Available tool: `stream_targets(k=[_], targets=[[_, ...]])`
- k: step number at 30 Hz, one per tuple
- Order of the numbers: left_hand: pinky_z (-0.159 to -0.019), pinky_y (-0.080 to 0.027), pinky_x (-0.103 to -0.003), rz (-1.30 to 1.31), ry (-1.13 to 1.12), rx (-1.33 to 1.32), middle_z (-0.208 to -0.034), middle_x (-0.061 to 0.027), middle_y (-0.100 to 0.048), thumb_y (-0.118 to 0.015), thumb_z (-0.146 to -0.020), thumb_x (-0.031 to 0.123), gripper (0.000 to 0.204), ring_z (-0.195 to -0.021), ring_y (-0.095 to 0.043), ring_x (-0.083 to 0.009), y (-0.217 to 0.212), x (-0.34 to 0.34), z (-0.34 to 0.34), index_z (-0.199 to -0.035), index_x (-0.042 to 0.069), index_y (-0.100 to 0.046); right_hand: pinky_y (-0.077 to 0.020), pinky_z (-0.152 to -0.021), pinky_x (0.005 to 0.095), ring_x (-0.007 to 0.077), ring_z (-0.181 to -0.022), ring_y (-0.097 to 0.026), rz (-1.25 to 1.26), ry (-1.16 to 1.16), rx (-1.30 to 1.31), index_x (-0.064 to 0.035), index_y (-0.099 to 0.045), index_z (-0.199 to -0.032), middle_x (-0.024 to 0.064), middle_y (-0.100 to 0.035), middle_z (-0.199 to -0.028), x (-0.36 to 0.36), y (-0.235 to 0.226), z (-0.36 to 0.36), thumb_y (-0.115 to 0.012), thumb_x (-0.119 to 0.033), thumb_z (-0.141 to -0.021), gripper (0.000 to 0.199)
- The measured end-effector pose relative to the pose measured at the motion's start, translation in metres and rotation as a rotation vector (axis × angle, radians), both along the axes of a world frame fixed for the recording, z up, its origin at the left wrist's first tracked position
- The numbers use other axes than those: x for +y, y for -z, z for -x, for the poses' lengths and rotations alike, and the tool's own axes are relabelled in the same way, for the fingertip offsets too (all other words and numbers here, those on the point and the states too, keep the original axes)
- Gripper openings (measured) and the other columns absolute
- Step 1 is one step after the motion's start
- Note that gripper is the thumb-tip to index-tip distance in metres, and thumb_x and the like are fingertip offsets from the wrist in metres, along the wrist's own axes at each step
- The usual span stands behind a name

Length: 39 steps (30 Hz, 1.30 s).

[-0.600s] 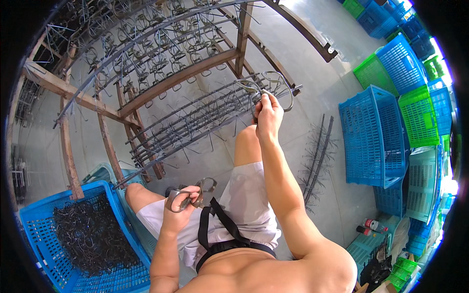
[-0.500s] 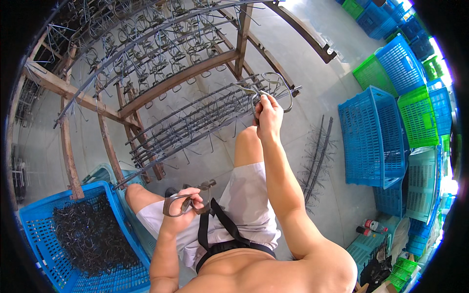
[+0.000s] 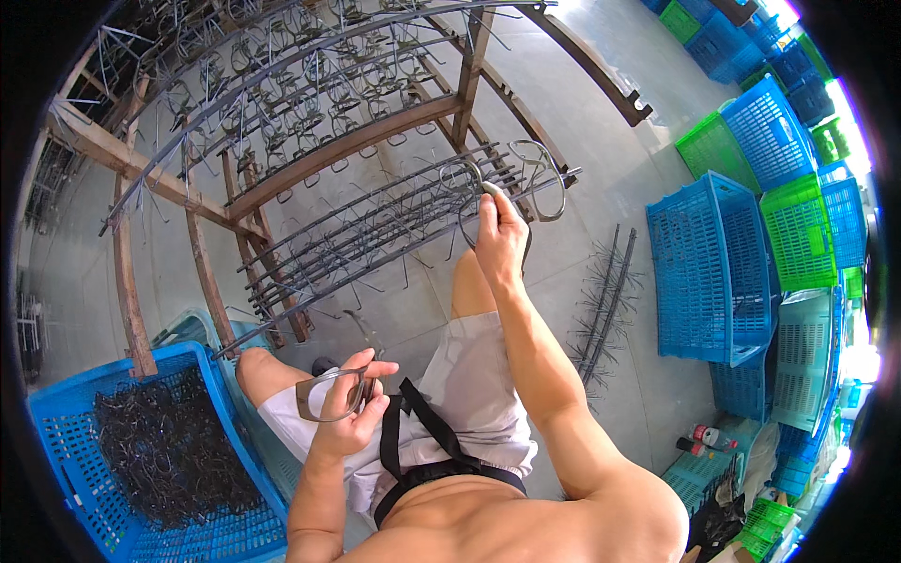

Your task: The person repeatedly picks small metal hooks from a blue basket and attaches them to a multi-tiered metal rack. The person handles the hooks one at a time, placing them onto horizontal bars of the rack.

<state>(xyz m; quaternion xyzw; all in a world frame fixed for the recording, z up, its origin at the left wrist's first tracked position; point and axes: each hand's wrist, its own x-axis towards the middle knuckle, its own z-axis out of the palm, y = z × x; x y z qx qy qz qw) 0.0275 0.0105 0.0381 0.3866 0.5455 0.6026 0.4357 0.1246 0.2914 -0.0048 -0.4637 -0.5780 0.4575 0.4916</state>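
My right hand (image 3: 502, 235) is closed on an eyeglass frame (image 3: 476, 172), held out by the end of the hooked metal rods (image 3: 366, 220). Rounded rims show on either side of the fingers; whether a hook touches the frame I cannot tell. Lower left, in front of my lap, my left hand (image 3: 351, 413) grips dark eyeglass frames (image 3: 305, 399), with a rim and temple sticking out. How many it holds is hard to make out. Many more frames hang in rows on the upper rods of the rack (image 3: 347, 129).
To my left stands a blue basket (image 3: 211, 375) of tangled dark pieces (image 3: 169, 450). Blue crates (image 3: 694, 272) and green crates (image 3: 798, 225) are stacked along the right. Two bristly rods (image 3: 605, 310) lie on the floor, and bottles (image 3: 710, 436) rest at lower right.
My right hand has shifted slightly down and left, turning its frame. My left hand has tilted its frames, and the fingers are more spread around them.
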Motion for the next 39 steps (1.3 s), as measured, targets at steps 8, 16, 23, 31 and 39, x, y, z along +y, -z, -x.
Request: stream_targets(k=[8,16,23,31,39], targets=[[-0.06,-0.04,-0.02,-0.17,-0.023,-0.388,-0.104,-0.019,-0.059,-0.054,-0.082,-0.002,0.052,-0.067,-0.048,-0.0082,-0.01,0.003,0.009,-0.131,0.003,-0.036,-0.0398,-0.051,0.0239,0.0073,-0.053,-0.046,-0.036,0.049,-0.149,-0.0038,-0.062,-0.106,0.0024,-0.054,-0.058,0.018,-0.001,-0.013,-0.054,-0.018,-0.089,0.024],[-0.052,-0.039,-0.022,-0.285,0.033,-0.762,-0.086,-0.022,-0.061,-0.049,-0.07,-0.009,0.05,-0.059,-0.05,-0.014,-0.013,0.011,0.023,-0.12,-0.008,-0.045,-0.0417,-0.078,0.0381,0.0301,-0.088,-0.052,-0.772,-0.134,-0.607,-0.0036,-0.058,-0.11,0.0157,-0.055,-0.098,-0.047,-0.058,-0.026,-0.056,-0.023,-0.089,0.03],[-0.046,-0.04,-0.025,-0.238,0.048,-0.963,-0.079,-0.0187,-0.063,-0.051,-0.085,0.014,0.032,-0.052,-0.053,-0.019,-0.014,0.021,0.025,-0.11,-0.006,-0.051,-0.0416,-0.066,0.032,0.0235,-0.076,-0.05,-0.069,-1.359,0.024,0.0018,-0.058,-0.099,0.0102,-0.05,-0.086,-0.09,-0.066,-0.029,-0.06,-0.012,-0.087,0.018],[-0.046,-0.04,-0.02,0.019,-0.244,-0.519,-0.077,-0.0093,-0.06,-0.047,-0.092,0.012,0.02,-0.055,-0.054,-0.0129,-0.01,0.01,0.024,-0.106,0.0,-0.056,-0.0363,-0.053,0.0225,0.0066,-0.06,-0.041,0.501,-1.561,0.199,-0.0005,-0.046,-0.102,-0.0009,-0.046,-0.073,-0.095,-0.053,-0.019,-0.048,-0.027,-0.095,0.027],[-0.046,-0.038,-0.018,0.161,-0.363,-0.094,-0.068,-0.0043,-0.058,-0.046,-0.094,0.012,0.021,-0.055,-0.053,-0.0076,-0.017,0.019,0.029,-0.104,-0.001,-0.058,-0.0317,-0.042,0.0199,0.0049,-0.049,-0.04,0.611,-1.179,0.114,-0.0016,-0.054,-0.096,-0.0032,-0.045,-0.061,-0.09,-0.048,-0.035,-0.045,-0.022,-0.095,0.022]])
